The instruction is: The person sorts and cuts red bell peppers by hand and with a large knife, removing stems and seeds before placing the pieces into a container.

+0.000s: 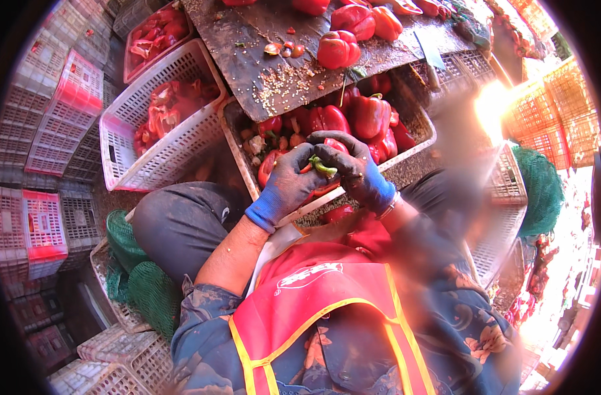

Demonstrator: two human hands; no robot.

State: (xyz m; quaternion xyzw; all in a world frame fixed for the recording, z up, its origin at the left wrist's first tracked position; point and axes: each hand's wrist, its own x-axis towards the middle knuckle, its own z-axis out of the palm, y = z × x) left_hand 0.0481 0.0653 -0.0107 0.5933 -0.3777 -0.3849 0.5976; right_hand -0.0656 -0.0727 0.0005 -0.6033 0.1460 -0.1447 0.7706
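Note:
My left hand [291, 178], in a dark-coated glove with a blue cuff, grips one side of a red bell pepper [325, 190]. From the other side my right hand [352, 165], gloved alike, curls its fingers over it. A curved green stem [324, 168] shows between the two hands; much of the pepper is hidden by the gloves. Both hands are above the near side of a plastic crate [405, 157]. Inside it lie whole red bell peppers [370, 117] and, at its left, pale seed cores [256, 144].
A dark board [231, 29] across the crate's far side bears red peppers [338, 49] and scattered seeds [280, 91]. At its right edge rests a knife [430, 52]. Left stands a white crate [169, 140] with cut pepper pieces [164, 111]. Green mesh bags [152, 291] flank my legs.

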